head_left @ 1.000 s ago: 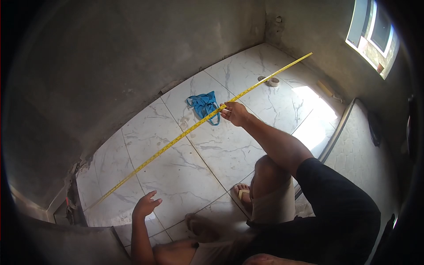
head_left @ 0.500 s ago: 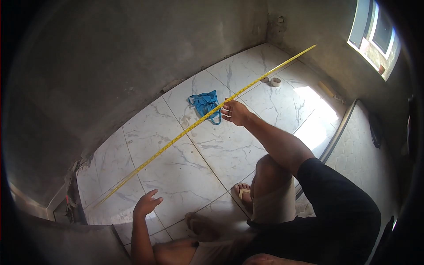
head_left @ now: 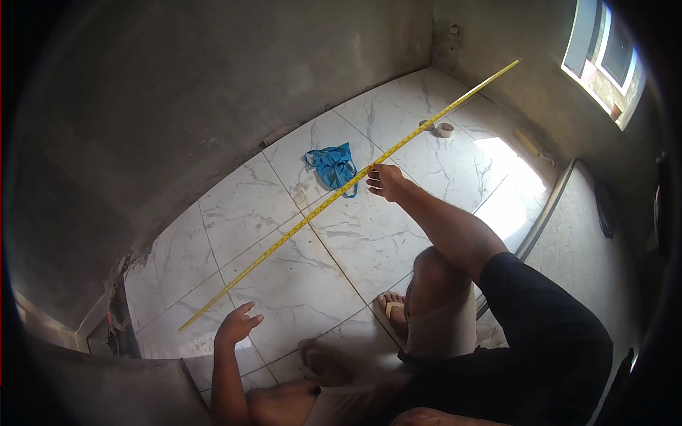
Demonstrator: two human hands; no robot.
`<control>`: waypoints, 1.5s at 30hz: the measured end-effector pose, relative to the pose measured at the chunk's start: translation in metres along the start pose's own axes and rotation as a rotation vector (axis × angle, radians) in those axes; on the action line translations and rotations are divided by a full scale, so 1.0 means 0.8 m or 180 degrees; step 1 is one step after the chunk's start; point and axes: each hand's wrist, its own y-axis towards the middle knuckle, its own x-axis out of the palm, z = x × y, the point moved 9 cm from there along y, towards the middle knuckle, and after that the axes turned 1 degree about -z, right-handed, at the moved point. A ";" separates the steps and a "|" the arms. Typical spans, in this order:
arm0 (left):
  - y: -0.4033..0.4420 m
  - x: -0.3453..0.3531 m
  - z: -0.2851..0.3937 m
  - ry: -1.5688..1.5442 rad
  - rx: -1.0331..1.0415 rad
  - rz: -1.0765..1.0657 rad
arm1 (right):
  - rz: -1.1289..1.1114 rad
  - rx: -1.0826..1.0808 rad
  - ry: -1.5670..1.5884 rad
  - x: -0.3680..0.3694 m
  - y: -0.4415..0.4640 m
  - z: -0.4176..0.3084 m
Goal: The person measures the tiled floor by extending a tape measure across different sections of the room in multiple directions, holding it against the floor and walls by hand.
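Note:
A long, straight yellow measuring tape (head_left: 284, 236) with dark markings slants across the view from lower left to upper right, with no case visible. Near its middle, my right hand (head_left: 388, 182) pinches it between thumb and fingertips, the other fingers loosely curled below. My left hand (head_left: 239, 325) hovers apart from the tape, holding nothing, its thumb and fingers spread. Behind the tape, a crumpled blue cloth bag (head_left: 332, 165) with a strap lies on the marbled tile floor (head_left: 284, 305).
A white tape roll (head_left: 445, 130) rests on the floor, with a small darker object (head_left: 426, 125) beside it. A pale mattress-like panel (head_left: 568, 248) leans at the right. A bare grey wall (head_left: 213, 85) runs along the back, and a window (head_left: 604, 57) lets in light at upper right.
The measuring tape has shifted up and to the right, its lower-left end drawn inward. My right hand has moved slightly right and down; my left hand has barely moved.

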 end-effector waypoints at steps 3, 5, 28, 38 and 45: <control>0.002 0.000 -0.001 -0.0015 -0.0004 -0.0006 | 0.0248 -0.0009 -0.0022 -0.008 0.002 -0.001; 0.002 0.000 0.000 -0.0005 0.0023 -0.0008 | 0.0352 -0.0046 -0.0006 -0.011 0.007 0.000; -0.006 -0.001 0.015 -0.0063 0.0155 -0.0017 | -0.0425 -0.0252 0.0049 0.023 -0.011 -0.010; -0.009 0.000 0.016 0.0000 0.0008 -0.0059 | -0.0844 -0.0042 0.0044 0.041 -0.019 -0.005; -0.014 0.000 0.025 -0.0022 -0.0081 -0.0176 | -0.0884 -0.0054 0.0146 0.043 -0.013 -0.003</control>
